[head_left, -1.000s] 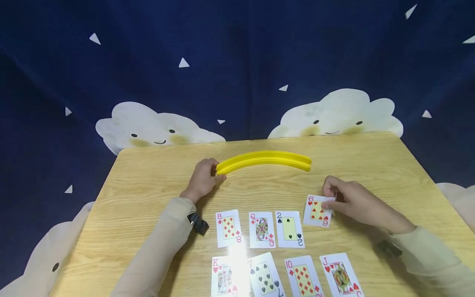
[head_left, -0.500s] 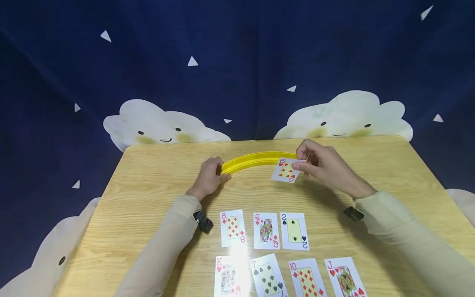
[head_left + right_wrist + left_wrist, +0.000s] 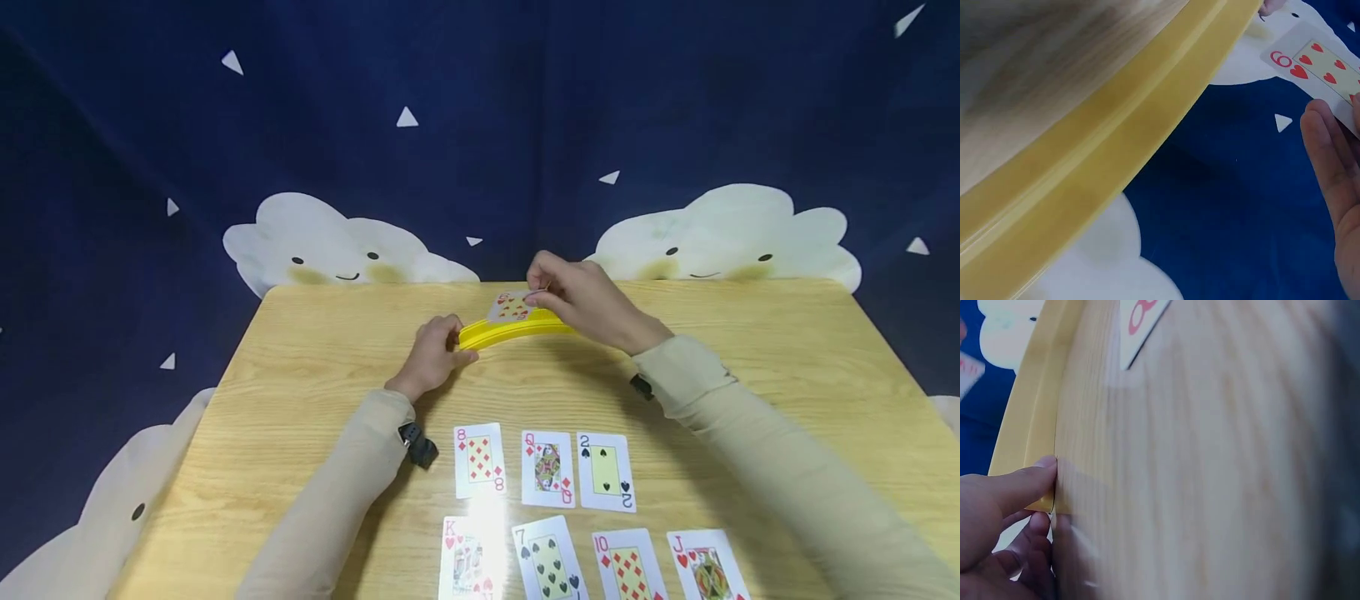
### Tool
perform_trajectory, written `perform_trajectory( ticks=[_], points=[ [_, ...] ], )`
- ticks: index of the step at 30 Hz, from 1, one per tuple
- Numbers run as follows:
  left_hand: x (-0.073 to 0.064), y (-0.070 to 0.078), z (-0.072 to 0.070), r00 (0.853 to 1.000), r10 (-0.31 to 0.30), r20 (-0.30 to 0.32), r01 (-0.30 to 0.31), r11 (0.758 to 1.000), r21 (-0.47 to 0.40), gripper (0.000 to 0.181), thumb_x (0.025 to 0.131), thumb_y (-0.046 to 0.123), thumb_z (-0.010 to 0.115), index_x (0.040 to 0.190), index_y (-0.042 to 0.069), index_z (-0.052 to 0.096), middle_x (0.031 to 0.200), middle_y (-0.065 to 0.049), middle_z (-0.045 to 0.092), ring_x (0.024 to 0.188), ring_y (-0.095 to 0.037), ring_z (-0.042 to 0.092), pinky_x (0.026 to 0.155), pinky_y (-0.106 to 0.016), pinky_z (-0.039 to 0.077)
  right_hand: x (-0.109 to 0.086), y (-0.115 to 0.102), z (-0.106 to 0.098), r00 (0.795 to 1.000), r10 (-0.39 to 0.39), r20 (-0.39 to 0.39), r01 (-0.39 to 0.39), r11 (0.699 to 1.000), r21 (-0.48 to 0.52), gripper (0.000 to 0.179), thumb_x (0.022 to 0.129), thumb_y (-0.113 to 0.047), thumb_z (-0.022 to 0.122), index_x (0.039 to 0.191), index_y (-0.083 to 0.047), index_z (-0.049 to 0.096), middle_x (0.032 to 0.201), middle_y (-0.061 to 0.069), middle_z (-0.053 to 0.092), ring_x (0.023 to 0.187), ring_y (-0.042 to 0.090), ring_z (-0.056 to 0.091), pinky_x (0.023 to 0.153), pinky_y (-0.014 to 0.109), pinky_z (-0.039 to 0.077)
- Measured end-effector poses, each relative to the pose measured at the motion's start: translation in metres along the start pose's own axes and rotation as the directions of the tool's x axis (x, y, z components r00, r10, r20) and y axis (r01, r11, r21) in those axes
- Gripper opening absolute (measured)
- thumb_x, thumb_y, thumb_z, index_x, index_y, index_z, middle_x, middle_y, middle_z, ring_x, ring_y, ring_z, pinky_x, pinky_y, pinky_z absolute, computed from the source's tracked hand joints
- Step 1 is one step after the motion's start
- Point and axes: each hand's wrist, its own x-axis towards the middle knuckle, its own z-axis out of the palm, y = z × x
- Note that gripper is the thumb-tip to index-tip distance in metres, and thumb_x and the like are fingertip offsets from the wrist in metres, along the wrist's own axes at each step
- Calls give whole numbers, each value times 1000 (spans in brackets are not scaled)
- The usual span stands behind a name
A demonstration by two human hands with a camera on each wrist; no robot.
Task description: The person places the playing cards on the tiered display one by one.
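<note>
A yellow curved card holder (image 3: 517, 330) with a long groove lies near the table's far edge. My left hand (image 3: 433, 354) pinches its left end, thumb on the near side; the left wrist view shows the thumb against the card holder (image 3: 1032, 419). Between thumb and fingers, my right hand (image 3: 588, 304) holds a six of hearts (image 3: 507, 307) above the middle of the holder. That card, the six of hearts (image 3: 1329, 72), is face-up and tilted in the right wrist view, apart from the holder. My right hand covers the holder's right end in the head view.
Nearer on the wooden table (image 3: 315, 358) lie an eight of diamonds (image 3: 480, 461), a queen of diamonds (image 3: 548, 469) and a two of spades (image 3: 606, 472). A front row has a king (image 3: 467, 560), seven (image 3: 551, 560), ten (image 3: 628, 567) and jack (image 3: 708, 567). Behind hangs a blue cloth (image 3: 480, 150).
My right hand has lifted the six of hearts from the right of the upper card row and carried it left and away, over the holder. My left hand keeps its grip.
</note>
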Motion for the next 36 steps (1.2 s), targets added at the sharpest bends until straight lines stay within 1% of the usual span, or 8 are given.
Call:
perform_trajectory(
  ticks=[6, 11, 15, 18, 21, 29, 31, 36],
  points=[
    [3, 0, 2, 999, 41, 0, -41, 999, 6, 32, 95, 10, 86, 98, 7, 55, 93, -7, 49, 92, -27, 45, 85, -41, 32, 22, 2, 12, 993, -64, 99, 71, 996, -63, 21, 103, -5, 75, 105, -13, 56, 93, 1, 71, 80, 18, 66, 79, 37, 58],
    [6, 3, -1, 998, 55, 7, -55, 998, 12, 31, 96, 10, 86, 99, 7, 55, 93, -7, 49, 92, -28, 46, 87, -41, 30, 33, 6, 17, 988, -112, 110, 121, 990, -71, 22, 102, -3, 75, 105, -13, 56, 91, 2, 70, 79, 20, 66, 78, 37, 58],
    [6, 6, -3, 999, 48, 23, -48, 999, 10, 30, 97, 11, 85, 101, 6, 56, 94, -9, 50, 94, -29, 46, 89, -41, 29, 36, 9, 21, 987, -92, 133, 100, 993, -57, 22, 101, -4, 75, 104, -13, 56, 91, 2, 70, 79, 20, 65, 78, 38, 59],
    [6, 6, -2, 999, 34, 36, -35, 999, 18, 30, 97, 13, 84, 103, 6, 56, 95, -9, 50, 95, -28, 46, 90, -41, 29, 36, 10, 24, 984, -67, 164, 77, 996, -55, 24, 101, -3, 76, 103, -14, 55, 91, 3, 70, 79, 20, 65, 77, 38, 58],
    [5, 6, -1, 999, 16, 40, -17, 1000, 24, 30, 98, 14, 84, 103, 6, 56, 96, -9, 50, 96, -28, 45, 89, -40, 29, 36, 10, 26, 982, -61, 181, 72, 996, -55, 25, 100, -2, 77, 102, -13, 54, 89, 3, 68, 79, 21, 64, 77, 37, 57],
    [5, 4, -4, 999, 16, 31, -16, 1000, 26, 34, 97, 14, 85, 100, 7, 52, 94, -8, 47, 94, -28, 44, 88, -40, 29, 44, 11, 32, 978, -67, 199, 78, 996, -48, 24, 101, -2, 76, 101, -13, 55, 90, 2, 68, 82, 20, 65, 79, 37, 57],
    [5, 4, -5, 999, 7, 32, -8, 1000, 24, 34, 98, 14, 85, 100, 8, 51, 94, -8, 47, 95, -28, 43, 88, -40, 29, 46, 11, 34, 978, -63, 200, 74, 996, -51, 23, 101, -2, 77, 101, -13, 56, 90, 2, 69, 83, 21, 66, 79, 37, 57],
    [2, 2, -5, 999, -14, 39, 13, 1000, 29, 34, 98, 15, 85, 102, 8, 52, 97, -9, 49, 99, -29, 44, 88, -40, 29, 47, 10, 37, 980, -19, 196, 31, 998, -62, 19, 100, -6, 80, 103, -12, 62, 97, 2, 73, 85, 20, 69, 79, 36, 58]
  ],
)
